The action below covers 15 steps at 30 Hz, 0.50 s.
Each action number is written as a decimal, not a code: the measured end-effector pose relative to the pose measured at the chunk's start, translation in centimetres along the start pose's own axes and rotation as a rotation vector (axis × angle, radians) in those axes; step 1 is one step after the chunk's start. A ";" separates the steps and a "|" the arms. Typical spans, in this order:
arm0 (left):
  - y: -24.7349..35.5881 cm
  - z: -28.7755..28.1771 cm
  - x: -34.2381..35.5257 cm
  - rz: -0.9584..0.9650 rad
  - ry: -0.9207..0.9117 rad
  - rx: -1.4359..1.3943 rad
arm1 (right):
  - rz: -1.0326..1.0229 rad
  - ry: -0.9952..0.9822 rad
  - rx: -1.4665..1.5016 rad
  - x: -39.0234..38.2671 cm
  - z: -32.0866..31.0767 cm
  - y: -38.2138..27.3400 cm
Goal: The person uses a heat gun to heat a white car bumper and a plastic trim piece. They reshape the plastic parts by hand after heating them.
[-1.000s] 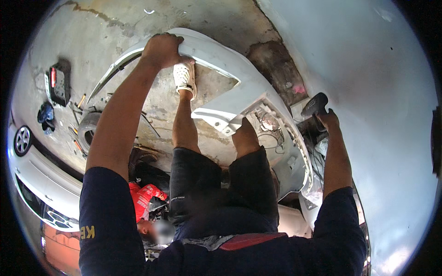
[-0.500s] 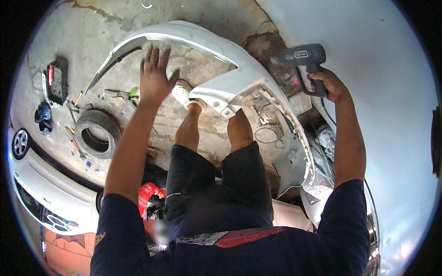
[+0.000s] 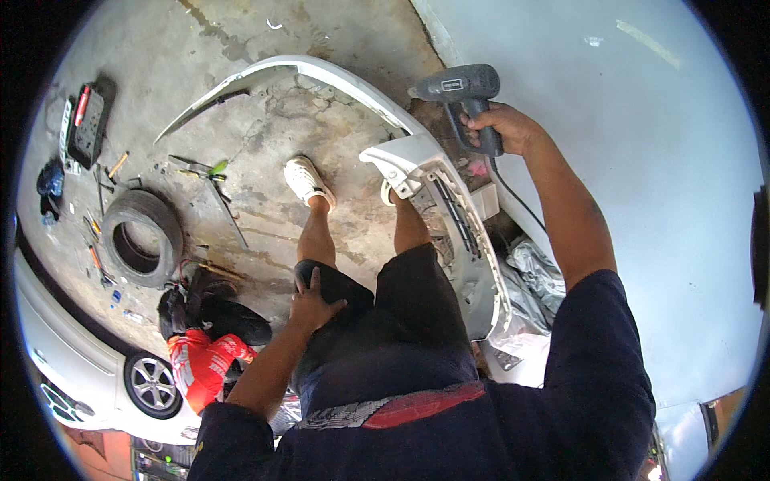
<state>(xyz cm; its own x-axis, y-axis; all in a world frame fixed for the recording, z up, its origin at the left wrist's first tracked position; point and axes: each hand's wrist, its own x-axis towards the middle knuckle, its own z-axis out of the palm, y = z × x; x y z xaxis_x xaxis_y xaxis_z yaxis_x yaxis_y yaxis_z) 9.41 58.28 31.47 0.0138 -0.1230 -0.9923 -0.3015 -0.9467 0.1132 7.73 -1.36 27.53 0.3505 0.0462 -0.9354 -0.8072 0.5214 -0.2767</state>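
Note:
My right hand (image 3: 504, 128) is wrapped round the handle of a dark grey heat gun (image 3: 461, 82), whose nozzle points left. A black cord hangs from its grip. Beneath and left of it, a large white car bumper (image 3: 407, 151) curves across the floor, its near part showing a row of clips along the edge. The nozzle is held above the bumper and apart from it. My left hand (image 3: 314, 305) lies on my left thigh, fingers spread and holding nothing. One of my feet stands inside the bumper's curve; the other is partly hidden by it.
A tyre (image 3: 143, 238) lies at left among hand tools (image 3: 117, 166) and a black tray (image 3: 90, 124). A person in a red shirt (image 3: 200, 365) crouches near a white car (image 3: 92, 353). Crumpled silver sheeting (image 3: 533, 272) lies beside the bumper; a pale blue-grey panel (image 3: 642, 184) fills the right.
My left hand has dropped from above the bumper's curve to my thigh. The heat gun has shifted left in view. The person in red now shows more fully.

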 end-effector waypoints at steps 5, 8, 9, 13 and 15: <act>1.4 2.6 -1.0 0.001 0.077 -0.190 | 0.047 0.104 -0.182 -0.4 2.5 -2.5; -0.4 8.6 0.0 0.009 0.195 -0.292 | 0.073 0.186 -0.312 -0.9 3.6 -2.8; -1.3 11.0 -0.4 -0.011 0.219 -0.314 | 0.055 0.150 -0.283 -0.8 3.1 -2.8; 0.3 13.5 -7.5 -0.201 0.145 -0.554 | -0.029 0.035 -0.157 -1.7 2.7 -3.1; -2.0 17.8 -8.8 -0.232 0.164 -0.669 | -0.076 0.095 -0.173 -1.3 2.8 -3.0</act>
<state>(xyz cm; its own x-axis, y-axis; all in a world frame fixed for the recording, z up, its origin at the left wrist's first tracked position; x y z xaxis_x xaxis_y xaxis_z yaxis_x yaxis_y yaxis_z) -7.08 66.53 39.12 0.1656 0.1097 -0.9801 0.3736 -0.9267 -0.0406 11.05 -0.56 30.22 0.3741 -0.0727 -0.9245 -0.8523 0.3660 -0.3737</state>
